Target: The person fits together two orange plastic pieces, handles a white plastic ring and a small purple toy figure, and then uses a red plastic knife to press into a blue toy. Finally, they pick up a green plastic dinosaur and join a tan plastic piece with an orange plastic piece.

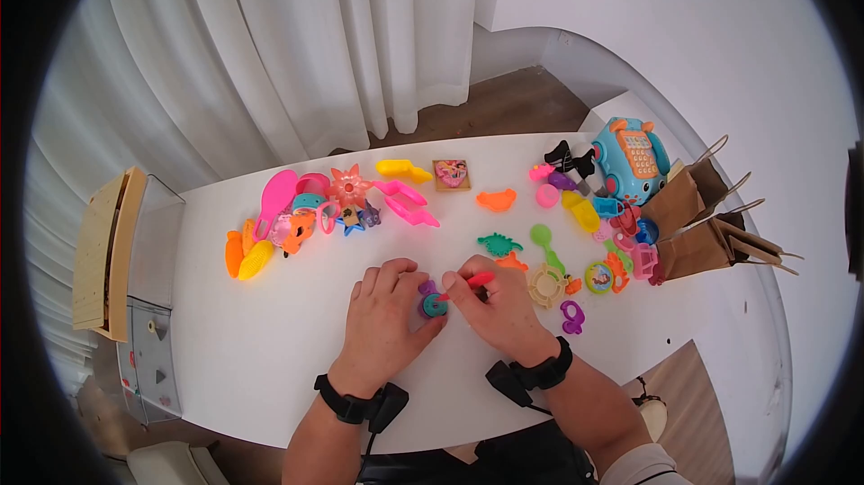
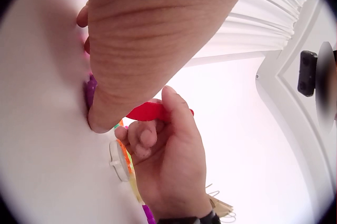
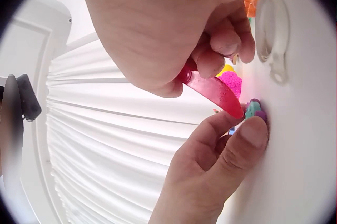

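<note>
A small purple mould (image 1: 427, 288) with teal material (image 1: 434, 306) in it lies on the white table. My left hand (image 1: 382, 318) holds it between thumb and fingers, with the thumb on its near side in the right wrist view. My right hand (image 1: 504, 309) grips a red plastic knife (image 1: 480, 280). The blade (image 3: 224, 99) slants down, its tip at the teal material (image 3: 253, 109); whether they touch, I cannot tell. In the left wrist view my left hand (image 2: 152, 40) hides most of the purple mould (image 2: 91, 91).
Right of my hands lie a cream ring (image 1: 546, 286), a green dinosaur shape (image 1: 499, 245) and a purple cutter (image 1: 572, 317). Farther right stand a blue toy phone (image 1: 630, 161) and paper bags (image 1: 693, 242). Colourful toys, including a pink mirror shape (image 1: 276, 194), lie back left. A clear-sided case (image 1: 153, 251) is far left.
</note>
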Motion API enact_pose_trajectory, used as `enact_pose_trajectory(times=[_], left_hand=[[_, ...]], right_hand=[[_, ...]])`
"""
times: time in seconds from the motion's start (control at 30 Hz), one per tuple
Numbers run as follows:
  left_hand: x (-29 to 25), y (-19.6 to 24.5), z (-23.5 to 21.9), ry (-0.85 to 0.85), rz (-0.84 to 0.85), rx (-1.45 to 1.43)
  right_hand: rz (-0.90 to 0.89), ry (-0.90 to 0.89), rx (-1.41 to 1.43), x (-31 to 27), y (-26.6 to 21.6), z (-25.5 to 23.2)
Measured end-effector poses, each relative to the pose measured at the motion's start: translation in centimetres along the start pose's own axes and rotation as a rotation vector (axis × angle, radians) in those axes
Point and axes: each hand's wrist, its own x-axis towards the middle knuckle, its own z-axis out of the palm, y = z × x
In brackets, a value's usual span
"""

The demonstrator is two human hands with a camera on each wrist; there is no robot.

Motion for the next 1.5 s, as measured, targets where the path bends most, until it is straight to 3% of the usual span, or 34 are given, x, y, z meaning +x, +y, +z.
enact_pose_trajectory(times=[0.13,0.23,0.3,0.5,0.6,0.73,0.8,0.93,1.0,1.4,1.5], left_hand=[[0.0,0.1,0.0,-0.004,-0.005,0.008],[0.0,-0.1,0.1,0.007,0.008,0.015],[0.0,-0.1,0.1,0.006,0.004,0.010],[0.0,0.0,0.1,0.008,0.001,0.000],[0.0,0.0,0.1,0.004,-0.002,0.004],[0.0,-0.1,0.0,-0.003,-0.001,0.006],[0.0,-0.1,0.1,-0.005,-0.001,0.005],[0.0,0.0,0.0,-0.010,-0.006,0.010],[0.0,-0.1,0.1,-0.012,-0.007,0.010],[0.0,0.0,0.0,0.010,0.015,0.006],[0.0,-0.1,0.1,0.005,0.012,0.004]], right_hand=[[-0.045,0.022,0.065,-0.1,0.3,0.7],[0.007,-0.101,0.125,-0.2,-0.7,0.2],[0.071,-0.174,0.013,-0.2,-0.8,-0.3],[-0.041,0.006,0.084,0.0,0.5,0.8],[0.029,-0.130,0.006,-0.1,-0.3,0.0],[0.045,-0.131,-0.035,-0.2,-0.1,0.1],[-0.010,-0.003,0.087,-0.1,0.6,0.8],[-0.039,0.003,0.145,-0.1,0.1,0.9],[0.009,-0.097,0.033,-0.1,-0.6,0.1],[-0.013,0.028,0.010,0.0,-0.3,0.2],[0.021,-0.050,-0.033,0.1,-0.8,0.0]])
